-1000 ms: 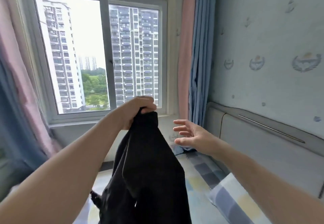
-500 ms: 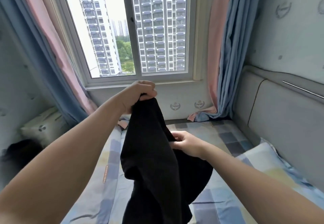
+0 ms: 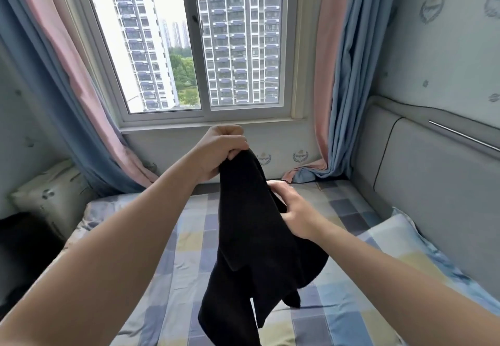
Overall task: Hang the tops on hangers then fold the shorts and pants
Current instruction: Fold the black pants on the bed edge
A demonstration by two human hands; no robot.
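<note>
The bed (image 3: pixel 173 237), covered in a checked sheet, spreads out below both hands. Nothing folded lies on the part of it that shows, and there is no hanger on it or anywhere else in view. By that evidence neither half of the job has visible results yet, though much of the room is outside the frame.

Beyond the raised hand is the window (image 3: pixel 205 48), with pink and blue curtains on either side.

Far out to the left of the left forearm, low at the edge of the view, sits a dark heap (image 3: pixel 24 251). It may be more clothing waiting its turn, but it is too shadowed to tell.

The black garment (image 3: pixel 251 237) hangs in the air between the two hands and clear of the sheet — its top bunched, its lower part trailing down in loose flaps toward the person. Whether it is a top, shorts or pants cannot be made out from its crumpled shape, so I cannot say if it needs a hanger or a fold.

The left hand (image 3: pixel 219 151) is clenched round the garment's highest edge and carries its weight. The right hand (image 3: pixel 292 210), lower and just to the right, has its thumb on the near side of the cloth and its fingers curled into a fold — a grip, apparently hunting for an edge or seam to open the piece out.

My reading is that this item is only being sorted out, with hanging or folding yet to come.
</note>
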